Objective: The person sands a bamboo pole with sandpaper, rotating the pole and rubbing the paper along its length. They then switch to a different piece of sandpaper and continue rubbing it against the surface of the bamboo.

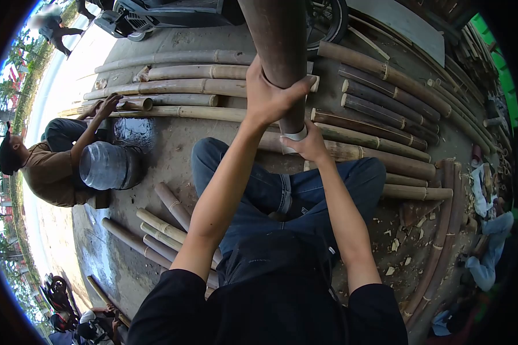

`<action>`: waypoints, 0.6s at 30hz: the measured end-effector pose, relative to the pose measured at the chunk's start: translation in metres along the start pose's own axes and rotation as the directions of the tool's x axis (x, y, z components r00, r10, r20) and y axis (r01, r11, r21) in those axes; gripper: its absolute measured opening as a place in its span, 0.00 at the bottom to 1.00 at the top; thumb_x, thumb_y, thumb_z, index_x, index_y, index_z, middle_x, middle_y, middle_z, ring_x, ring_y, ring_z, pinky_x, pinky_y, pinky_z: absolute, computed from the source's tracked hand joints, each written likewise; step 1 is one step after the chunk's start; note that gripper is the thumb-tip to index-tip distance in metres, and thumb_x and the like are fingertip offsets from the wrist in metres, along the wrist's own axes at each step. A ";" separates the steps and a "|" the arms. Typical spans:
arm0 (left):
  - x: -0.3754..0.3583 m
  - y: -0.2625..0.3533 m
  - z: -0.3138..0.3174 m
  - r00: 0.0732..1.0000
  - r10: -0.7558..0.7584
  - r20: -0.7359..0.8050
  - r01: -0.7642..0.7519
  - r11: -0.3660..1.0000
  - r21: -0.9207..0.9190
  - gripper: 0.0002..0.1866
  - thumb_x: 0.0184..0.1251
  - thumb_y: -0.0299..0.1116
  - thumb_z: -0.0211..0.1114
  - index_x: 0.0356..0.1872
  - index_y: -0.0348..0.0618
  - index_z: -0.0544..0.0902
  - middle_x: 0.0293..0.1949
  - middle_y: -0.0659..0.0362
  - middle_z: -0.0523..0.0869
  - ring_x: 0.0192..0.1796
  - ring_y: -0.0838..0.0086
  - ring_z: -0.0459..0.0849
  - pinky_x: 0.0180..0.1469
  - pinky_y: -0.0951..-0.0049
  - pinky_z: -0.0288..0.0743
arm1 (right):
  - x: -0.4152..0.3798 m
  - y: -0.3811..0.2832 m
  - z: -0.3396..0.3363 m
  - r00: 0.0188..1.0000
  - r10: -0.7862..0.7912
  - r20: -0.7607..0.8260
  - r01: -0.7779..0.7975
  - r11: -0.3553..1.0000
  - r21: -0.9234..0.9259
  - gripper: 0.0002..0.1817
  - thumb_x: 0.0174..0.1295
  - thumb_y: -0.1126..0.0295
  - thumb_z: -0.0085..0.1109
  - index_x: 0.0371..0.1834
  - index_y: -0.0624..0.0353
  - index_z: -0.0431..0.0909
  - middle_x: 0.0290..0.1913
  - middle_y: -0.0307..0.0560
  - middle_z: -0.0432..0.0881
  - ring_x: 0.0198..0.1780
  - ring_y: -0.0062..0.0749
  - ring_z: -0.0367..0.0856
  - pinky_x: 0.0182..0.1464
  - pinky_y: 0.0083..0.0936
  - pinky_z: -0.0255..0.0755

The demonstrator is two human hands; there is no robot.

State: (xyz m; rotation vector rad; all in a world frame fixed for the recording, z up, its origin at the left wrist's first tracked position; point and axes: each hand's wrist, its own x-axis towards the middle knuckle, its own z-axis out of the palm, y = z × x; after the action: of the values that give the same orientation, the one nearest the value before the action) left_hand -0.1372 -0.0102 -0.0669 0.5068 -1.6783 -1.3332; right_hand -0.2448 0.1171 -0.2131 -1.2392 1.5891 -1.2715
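Note:
A thick, dark bamboo pole (pixel 277 40) rises from between my bent legs toward the top of the view, close to the camera. My left hand (pixel 272 98) is wrapped round it at mid-height, thumb across the front. Lower down, my right hand (pixel 312 145) closes on a thin pale sheet (pixel 295 135) that lies round the pole, with one loose corner hanging below. It looks like sandpaper or paper, but I cannot tell which. The pole's lower end is hidden behind the hands and sheet.
Long bamboo poles (pixel 195 72) lie in rows ahead, with more poles (pixel 391 109) at the right. Shorter pieces (pixel 161 230) rest at my left. A seated person (pixel 54 161) works beside a clear plastic container (pixel 106 167). Wood chips (pixel 397 244) litter the ground. A motorcycle (pixel 172 14) stands ahead.

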 end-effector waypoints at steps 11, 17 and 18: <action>-0.107 0.125 -0.232 0.650 0.476 -0.592 -0.303 0.877 0.372 0.27 0.67 0.39 0.68 0.62 0.34 0.73 0.50 0.46 0.85 0.53 0.57 0.87 0.65 0.56 0.79 | -0.047 0.046 -0.040 0.913 0.065 -0.404 0.084 0.937 0.340 0.41 0.66 0.64 0.77 0.80 0.62 0.67 0.73 0.55 0.77 0.73 0.40 0.77 0.74 0.35 0.69; -0.208 0.198 -0.347 0.401 0.573 -0.715 0.146 0.731 0.667 0.24 0.63 0.33 0.78 0.52 0.25 0.81 0.43 0.43 0.89 0.40 0.58 0.92 0.44 0.66 0.89 | -0.064 0.116 -0.088 0.598 0.567 -0.566 -0.081 0.746 0.661 0.36 0.71 0.58 0.71 0.77 0.62 0.69 0.69 0.51 0.81 0.66 0.35 0.80 0.66 0.36 0.75; -0.232 0.189 -0.351 0.456 0.499 -0.737 0.295 0.697 0.654 0.26 0.63 0.35 0.80 0.52 0.23 0.82 0.44 0.43 0.89 0.41 0.59 0.92 0.46 0.65 0.89 | -0.063 0.111 -0.088 0.635 0.523 -0.569 -0.038 0.757 0.653 0.35 0.71 0.58 0.71 0.77 0.62 0.70 0.68 0.51 0.82 0.65 0.35 0.81 0.65 0.36 0.76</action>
State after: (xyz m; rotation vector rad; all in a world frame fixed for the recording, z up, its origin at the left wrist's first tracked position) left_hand 0.3130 0.0385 0.0185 1.2789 -1.1449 -0.0326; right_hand -0.3368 0.2049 -0.3019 0.0019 1.5919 -1.9668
